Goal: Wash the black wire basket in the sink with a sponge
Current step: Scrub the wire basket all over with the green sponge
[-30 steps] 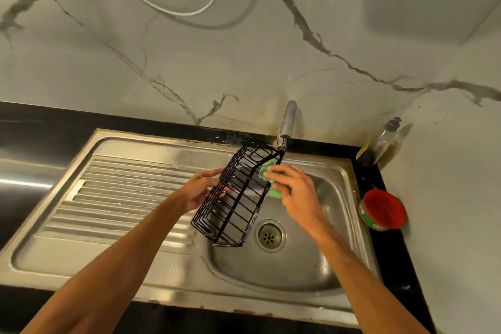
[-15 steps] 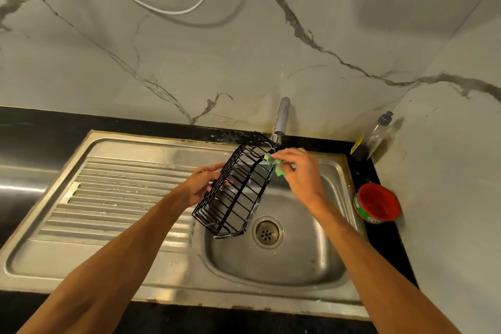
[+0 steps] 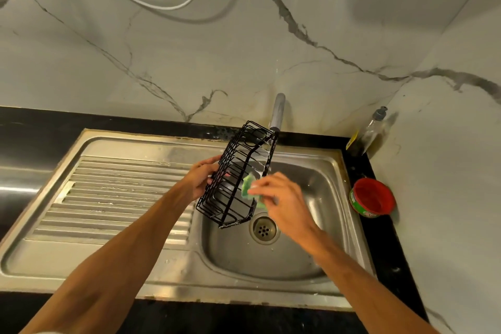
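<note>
The black wire basket (image 3: 235, 176) is held tilted over the steel sink (image 3: 320, 260), its far end up near the tap (image 3: 277, 114). My left hand (image 3: 200, 179) grips its left long side. My right hand (image 3: 282, 199) pinches a green sponge (image 3: 248, 187) against the basket's right side, near its lower half. Most of the sponge is hidden behind my fingers and the wires.
A ribbed draining board (image 3: 113, 198) lies left of the basin, and the drain (image 3: 264, 229) sits just below the basket. A red-lidded tub (image 3: 372, 198) and a soap bottle (image 3: 371, 130) stand on the black counter at the right, by the marble wall.
My right hand has slid the sponge down the basket's right side, from its top end near the tap to its lower half. The left hand keeps its grip.
</note>
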A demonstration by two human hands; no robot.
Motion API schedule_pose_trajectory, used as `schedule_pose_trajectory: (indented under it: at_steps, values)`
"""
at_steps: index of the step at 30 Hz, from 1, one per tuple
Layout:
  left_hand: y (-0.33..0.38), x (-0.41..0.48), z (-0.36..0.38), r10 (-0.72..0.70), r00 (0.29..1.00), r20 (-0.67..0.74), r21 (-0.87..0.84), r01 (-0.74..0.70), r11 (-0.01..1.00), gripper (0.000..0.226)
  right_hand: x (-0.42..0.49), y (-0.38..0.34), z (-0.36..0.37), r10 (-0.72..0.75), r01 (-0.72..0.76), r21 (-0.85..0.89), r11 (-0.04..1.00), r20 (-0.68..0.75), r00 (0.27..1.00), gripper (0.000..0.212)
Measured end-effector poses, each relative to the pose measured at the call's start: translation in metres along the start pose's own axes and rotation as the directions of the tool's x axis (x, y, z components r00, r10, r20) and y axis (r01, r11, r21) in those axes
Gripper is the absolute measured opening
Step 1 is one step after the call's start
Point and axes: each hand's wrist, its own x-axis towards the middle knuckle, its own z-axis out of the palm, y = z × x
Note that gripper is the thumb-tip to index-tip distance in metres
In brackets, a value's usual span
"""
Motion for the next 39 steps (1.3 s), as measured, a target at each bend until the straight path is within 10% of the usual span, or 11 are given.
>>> schedule_pose_trajectory:
  at_steps: [20,25,30,34,39]
  values:
    - [-0.019,-0.010,-0.004,-0.048,0.995,-0.089,-0.133,0.036,0.990,0.037,-0.020,-0.021,0.008,-0.065,0.065,0.024,0.998,-0.002,0.998,0.035]
    - [-0.024,-0.011,0.000,-0.062,0.997,-0.044,-0.132,0.056,0.990,0.041,0.014,0.001,-0.003,0.104,-0.099,0.044,0.994,-0.145,0.984,0.032]
    - [-0.020,-0.015,0.006,-0.051,0.999,-0.009,-0.108,0.050,0.993,0.042,-0.002,-0.013,0.001,-0.060,0.060,-0.005,0.998,0.006,0.998,0.031]
    - [-0.021,-0.019,0.011,-0.051,0.998,0.030,-0.112,0.054,0.992,0.043,0.036,0.008,-0.006,0.170,-0.160,0.067,0.985,-0.164,0.972,0.030]
    - [-0.022,-0.013,0.010,-0.050,0.999,-0.001,-0.036,0.050,0.998,0.043,0.023,-0.014,0.010,-0.077,0.079,-0.046,0.996,0.040,0.996,0.030]
